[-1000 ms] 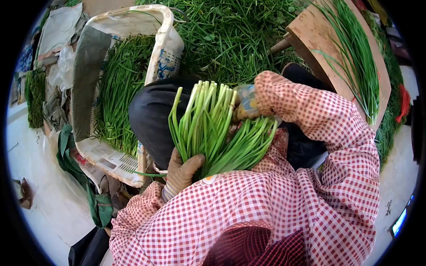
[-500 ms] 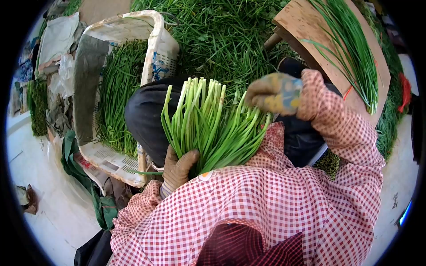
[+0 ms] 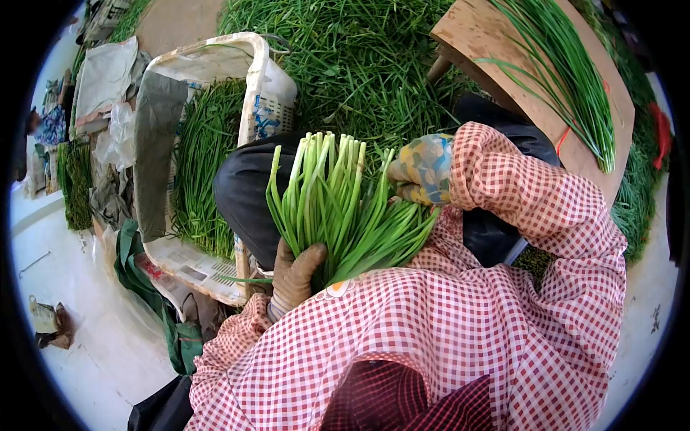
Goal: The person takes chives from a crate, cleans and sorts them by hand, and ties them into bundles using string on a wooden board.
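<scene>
A thick bunch of garlic chives (image 3: 323,194) lies across my lap, pale cut ends pointing away from me and green leaves toward my body. My left hand (image 3: 296,276), in a brown glove, is wrapped around the bunch's lower left side, thumb on top. At the bunch's right edge, my right hand (image 3: 420,171), in a glove with a blue and yellow patterned back, has its fingers closed at the ends of a few stalks. Those fingertips are partly hidden, and the stalks there fan out to the right.
A white plastic basket (image 3: 255,108) holding more chives stands to my left. Loose greens (image 3: 352,65) cover the floor ahead. On the wooden board (image 3: 489,43) at right lie long chives (image 3: 568,79) near a red tie (image 3: 563,140). A green strap (image 3: 133,262) hangs by the basket.
My right hand, blurred before, has moved slightly left and down onto the stalk ends at the bunch's right side. My left hand keeps its hold. The view has shifted a little.
</scene>
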`<move>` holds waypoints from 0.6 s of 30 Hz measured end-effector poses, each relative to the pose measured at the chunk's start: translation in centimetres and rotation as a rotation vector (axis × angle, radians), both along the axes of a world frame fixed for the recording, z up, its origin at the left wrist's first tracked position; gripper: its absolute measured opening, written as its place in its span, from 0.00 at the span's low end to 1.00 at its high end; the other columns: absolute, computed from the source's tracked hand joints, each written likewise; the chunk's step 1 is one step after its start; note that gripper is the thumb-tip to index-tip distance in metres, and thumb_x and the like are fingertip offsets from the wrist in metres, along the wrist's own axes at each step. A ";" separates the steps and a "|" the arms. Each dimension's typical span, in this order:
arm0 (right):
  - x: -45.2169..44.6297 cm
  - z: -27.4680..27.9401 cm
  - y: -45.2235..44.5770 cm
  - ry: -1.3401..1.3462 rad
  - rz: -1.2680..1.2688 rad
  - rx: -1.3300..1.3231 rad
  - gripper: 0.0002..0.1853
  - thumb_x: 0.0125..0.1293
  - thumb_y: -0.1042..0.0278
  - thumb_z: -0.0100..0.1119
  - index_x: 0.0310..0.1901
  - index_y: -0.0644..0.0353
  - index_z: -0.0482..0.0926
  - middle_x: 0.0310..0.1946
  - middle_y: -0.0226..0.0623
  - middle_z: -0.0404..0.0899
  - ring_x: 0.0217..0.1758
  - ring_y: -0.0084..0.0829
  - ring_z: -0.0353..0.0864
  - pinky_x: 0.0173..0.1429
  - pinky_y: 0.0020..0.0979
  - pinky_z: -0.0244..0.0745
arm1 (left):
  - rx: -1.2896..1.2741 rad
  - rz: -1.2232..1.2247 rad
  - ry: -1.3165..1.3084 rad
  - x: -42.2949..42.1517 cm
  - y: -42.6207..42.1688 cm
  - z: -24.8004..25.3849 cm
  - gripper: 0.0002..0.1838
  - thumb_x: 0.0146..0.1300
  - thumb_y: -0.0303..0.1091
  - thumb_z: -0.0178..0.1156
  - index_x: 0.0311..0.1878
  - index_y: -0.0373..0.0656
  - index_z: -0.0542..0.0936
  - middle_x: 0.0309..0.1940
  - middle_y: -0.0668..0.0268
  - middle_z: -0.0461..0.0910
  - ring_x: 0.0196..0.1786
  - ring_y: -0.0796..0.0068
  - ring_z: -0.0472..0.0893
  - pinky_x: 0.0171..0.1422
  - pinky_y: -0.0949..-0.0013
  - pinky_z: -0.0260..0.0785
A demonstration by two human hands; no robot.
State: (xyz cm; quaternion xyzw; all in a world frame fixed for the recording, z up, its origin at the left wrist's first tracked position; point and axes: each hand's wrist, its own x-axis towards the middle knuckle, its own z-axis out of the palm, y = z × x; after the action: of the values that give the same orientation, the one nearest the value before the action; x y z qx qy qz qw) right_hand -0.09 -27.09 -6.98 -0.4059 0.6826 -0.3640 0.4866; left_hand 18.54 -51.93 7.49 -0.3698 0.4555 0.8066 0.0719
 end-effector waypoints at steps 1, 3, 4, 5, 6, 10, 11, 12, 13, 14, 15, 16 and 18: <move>-1.0 -2.7 0.5 -0.233 -0.066 -0.021 0.10 0.65 0.69 0.57 0.47 0.56 0.80 0.35 0.33 0.81 0.37 0.32 0.81 0.40 0.34 0.77 | -0.016 -0.018 -0.039 -0.2 -0.1 0.2 0.32 0.56 0.29 0.67 0.64 0.39 0.68 0.55 0.58 0.77 0.56 0.64 0.77 0.63 0.60 0.70; -4.0 -6.6 0.9 -0.414 -0.328 0.101 0.09 0.65 0.67 0.56 0.45 0.57 0.80 0.33 0.35 0.80 0.37 0.32 0.81 0.41 0.34 0.78 | -0.029 -0.027 -0.071 -0.4 -0.1 0.3 0.32 0.56 0.29 0.67 0.65 0.38 0.68 0.55 0.57 0.77 0.56 0.64 0.77 0.63 0.60 0.70; -5.3 -7.2 0.7 -0.350 -0.511 0.241 0.09 0.66 0.65 0.56 0.44 0.58 0.79 0.33 0.37 0.80 0.37 0.33 0.81 0.43 0.35 0.78 | -0.050 -0.036 -0.075 -0.2 -0.1 0.3 0.32 0.55 0.29 0.67 0.64 0.38 0.68 0.55 0.57 0.77 0.55 0.64 0.77 0.63 0.59 0.70; -6.7 -8.0 0.5 -0.301 -0.706 0.369 0.10 0.67 0.63 0.55 0.43 0.59 0.79 0.33 0.39 0.79 0.38 0.33 0.81 0.45 0.35 0.78 | -0.072 -0.045 -0.080 -0.2 -0.2 0.3 0.32 0.55 0.29 0.67 0.64 0.38 0.68 0.55 0.57 0.77 0.55 0.64 0.77 0.63 0.59 0.70; -7.0 -0.7 -1.5 0.084 -0.441 0.423 0.13 0.67 0.60 0.54 0.44 0.60 0.78 0.35 0.41 0.80 0.40 0.37 0.81 0.47 0.37 0.78 | -0.073 -0.038 -0.076 -0.3 -0.4 0.2 0.32 0.55 0.29 0.67 0.64 0.38 0.68 0.55 0.57 0.77 0.55 0.64 0.77 0.63 0.59 0.70; -7.8 8.7 -5.2 0.103 -0.210 0.474 0.31 0.62 0.44 0.61 0.58 0.61 0.74 0.50 0.49 0.79 0.58 0.39 0.77 0.57 0.39 0.74 | 0.000 -0.039 -0.073 -0.1 -0.5 0.1 0.32 0.55 0.29 0.67 0.64 0.38 0.68 0.55 0.58 0.77 0.55 0.64 0.77 0.64 0.59 0.69; -7.8 9.4 -6.1 -0.123 -0.171 0.483 0.34 0.61 0.44 0.62 0.61 0.60 0.73 0.52 0.49 0.79 0.61 0.38 0.75 0.59 0.39 0.73 | 0.000 -0.039 -0.073 -0.2 -0.4 0.2 0.32 0.55 0.29 0.67 0.64 0.38 0.68 0.55 0.58 0.77 0.55 0.64 0.77 0.64 0.59 0.69; -7.6 10.0 -7.0 -0.122 -0.173 0.483 0.34 0.61 0.44 0.62 0.61 0.60 0.73 0.52 0.49 0.79 0.61 0.38 0.75 0.59 0.39 0.73 | 0.009 -0.026 -0.070 -0.4 -0.3 0.3 0.33 0.55 0.29 0.67 0.64 0.38 0.68 0.55 0.58 0.77 0.55 0.64 0.77 0.64 0.60 0.69; -7.1 10.7 -7.8 -0.160 0.007 0.481 0.32 0.61 0.47 0.63 0.61 0.60 0.74 0.52 0.46 0.79 0.59 0.37 0.76 0.58 0.38 0.73 | 0.020 -0.012 -0.071 -0.6 -0.3 0.3 0.33 0.55 0.29 0.68 0.64 0.38 0.68 0.55 0.58 0.77 0.55 0.65 0.77 0.64 0.60 0.69; -6.4 11.1 -8.3 -0.200 0.188 0.476 0.30 0.61 0.49 0.63 0.61 0.59 0.75 0.52 0.44 0.80 0.58 0.36 0.77 0.57 0.37 0.74 | 0.033 -0.026 -0.049 -0.5 -0.4 0.1 0.33 0.55 0.29 0.68 0.64 0.39 0.68 0.55 0.59 0.77 0.55 0.65 0.77 0.64 0.60 0.69; -5.7 11.4 -8.5 -0.206 0.188 0.475 0.30 0.61 0.49 0.63 0.61 0.59 0.75 0.52 0.44 0.80 0.58 0.36 0.77 0.57 0.37 0.74 | 0.033 -0.027 -0.056 -0.4 -0.7 0.0 0.33 0.55 0.29 0.68 0.64 0.39 0.68 0.55 0.59 0.77 0.55 0.65 0.77 0.64 0.60 0.69; -5.0 11.6 -8.7 -0.187 0.158 0.551 0.27 0.63 0.53 0.61 0.60 0.59 0.75 0.52 0.42 0.81 0.56 0.36 0.78 0.57 0.37 0.74 | 0.023 -0.044 -0.078 -0.4 -0.9 -0.1 0.33 0.55 0.29 0.67 0.64 0.39 0.68 0.55 0.59 0.77 0.55 0.65 0.77 0.64 0.60 0.69; -4.6 12.1 -8.2 0.010 0.243 0.413 0.20 0.66 0.62 0.56 0.58 0.58 0.78 0.49 0.39 0.82 0.50 0.35 0.82 0.54 0.36 0.76 | 0.017 -0.062 -0.102 -0.5 -1.1 -0.3 0.33 0.55 0.29 0.67 0.64 0.39 0.68 0.55 0.59 0.77 0.55 0.65 0.77 0.64 0.60 0.69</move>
State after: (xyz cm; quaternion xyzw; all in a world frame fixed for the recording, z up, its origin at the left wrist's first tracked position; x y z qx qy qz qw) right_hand -4.66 -35.31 5.10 -0.3786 0.6912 -0.1536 0.5961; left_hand 18.05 -53.08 7.23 -0.3956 0.4556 0.7880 0.1229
